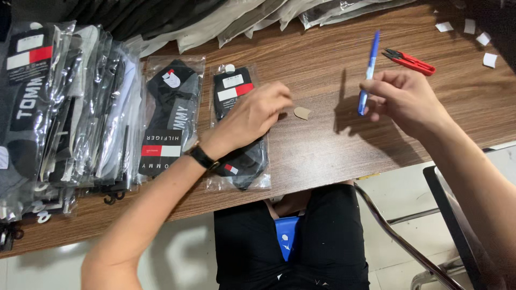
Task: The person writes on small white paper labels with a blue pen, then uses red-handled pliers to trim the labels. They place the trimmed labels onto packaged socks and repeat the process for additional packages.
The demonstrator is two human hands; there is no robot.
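Note:
My left hand (252,115) rests on a clear packet of dark socks (240,161) lying on the wooden table (322,150), fingertips pressed at its right edge. A small tan sticker (302,113) lies on the wood just right of those fingers. My right hand (403,99) hovers above the table and grips a blue pen (370,67) held upright. A second sock packet (171,115) lies to the left of the first.
A tall stack of bagged socks (59,107) fills the left side. Red thread snips (411,62) lie behind my right hand, with small white paper slips (484,40) at the far right. Empty clear bags (231,21) line the back edge. A metal chair frame (408,241) stands lower right.

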